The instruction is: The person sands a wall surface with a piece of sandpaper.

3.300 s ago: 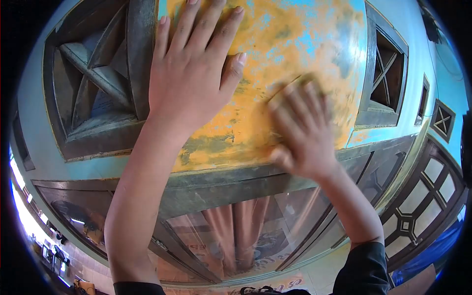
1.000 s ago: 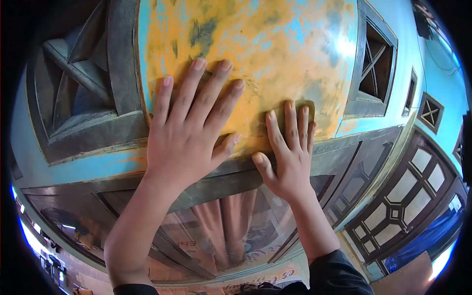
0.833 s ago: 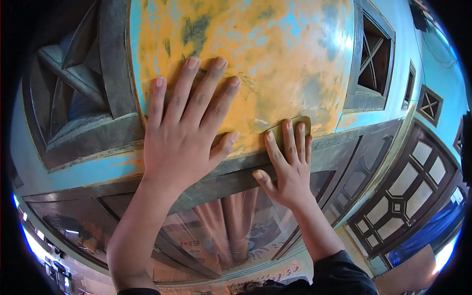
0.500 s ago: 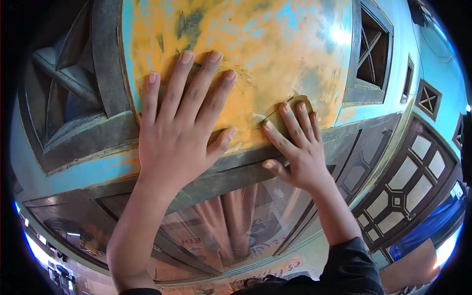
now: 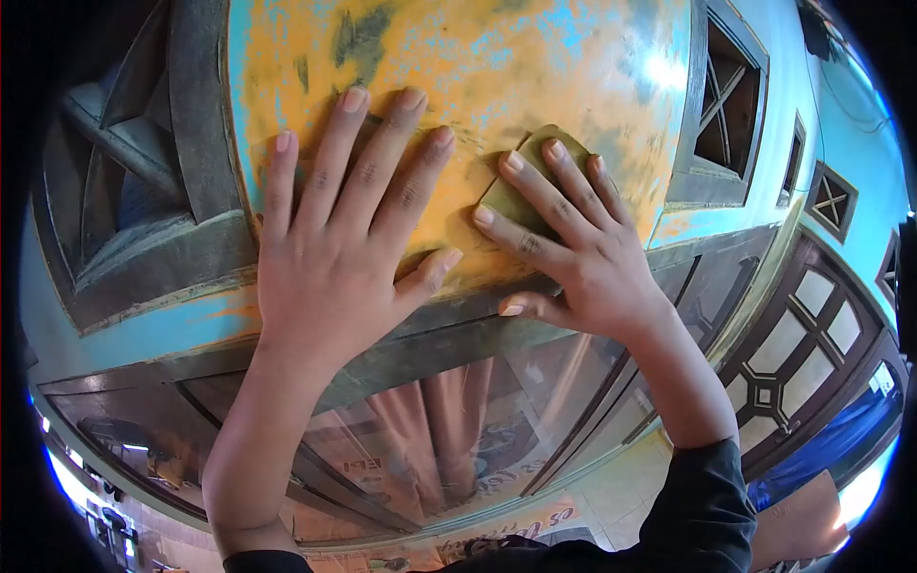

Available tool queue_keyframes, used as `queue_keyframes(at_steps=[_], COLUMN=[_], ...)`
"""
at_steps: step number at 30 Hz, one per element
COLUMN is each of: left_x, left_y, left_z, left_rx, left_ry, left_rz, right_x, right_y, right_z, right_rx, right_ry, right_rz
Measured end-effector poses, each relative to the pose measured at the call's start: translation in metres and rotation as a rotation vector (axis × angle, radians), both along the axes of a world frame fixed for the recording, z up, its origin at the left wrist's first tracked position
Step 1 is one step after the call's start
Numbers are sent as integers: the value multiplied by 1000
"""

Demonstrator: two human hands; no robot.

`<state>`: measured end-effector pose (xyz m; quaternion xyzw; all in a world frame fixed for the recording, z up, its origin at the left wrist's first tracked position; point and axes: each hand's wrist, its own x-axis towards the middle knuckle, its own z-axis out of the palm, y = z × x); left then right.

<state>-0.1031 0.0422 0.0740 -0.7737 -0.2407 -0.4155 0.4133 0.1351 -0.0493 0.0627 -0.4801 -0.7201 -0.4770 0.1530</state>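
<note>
A panel (image 5: 458, 57) with worn orange, blue and grey patches fills the upper middle of the view. My left hand (image 5: 330, 215) lies flat on its left part, fingers spread, holding nothing. Over on the right part, my right hand (image 5: 583, 234) presses a folded olive-brown sheet (image 5: 511, 196) against the surface. The fingers of this hand are spread over the sheet, and the thumb stands apart below. The underside of the sheet is hidden.
Dark wooden frames with crossed slats (image 5: 721, 105) flank the panel. Below runs a dark beam (image 5: 420, 344) above glass panes with a curtain (image 5: 449, 420) showing through. A panelled door (image 5: 778, 368) and a blue cloth (image 5: 821, 439) are at the right.
My right hand and the sheet have moved up and a little left on the panel, with more of the sheet showing. My left hand stays flat, shifted slightly left in view.
</note>
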Motion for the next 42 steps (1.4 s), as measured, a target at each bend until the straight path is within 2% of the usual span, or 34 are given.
queue_keyframes(at_steps=[5, 9, 14, 19, 25, 30, 35, 40, 42], left_x=[-1, -1, -2, -1, -1, 2, 3, 3, 3], left_y=[2, 0, 1, -1, -2, -4, -1, -1, -1], left_z=[-1, -1, -3, -2, -6, -9, -8, -9, -9], left_rx=[26, 9, 15, -4, -6, -14, -2, 3, 6], left_ry=[-1, 4, 8, -2, -6, -16, -17, -21, -21], left_rz=[1, 8, 0, 12, 23, 35, 39, 53, 54], right_x=[21, -7, 12, -22, 3, -8, -15, -13, -11], right_y=[0, 13, 6, 14, 10, 18, 21, 17, 17], right_z=[-26, -10, -44, -25, -91, -54, -119, -60, -69], right_rx=[33, 83, 63, 91, 131, 226, 180, 245, 229], right_ry=[94, 118, 197, 254, 397, 500, 594, 564, 565], right_rz=[-3, 80, 23, 85, -2, 18, -20, -3, -16])
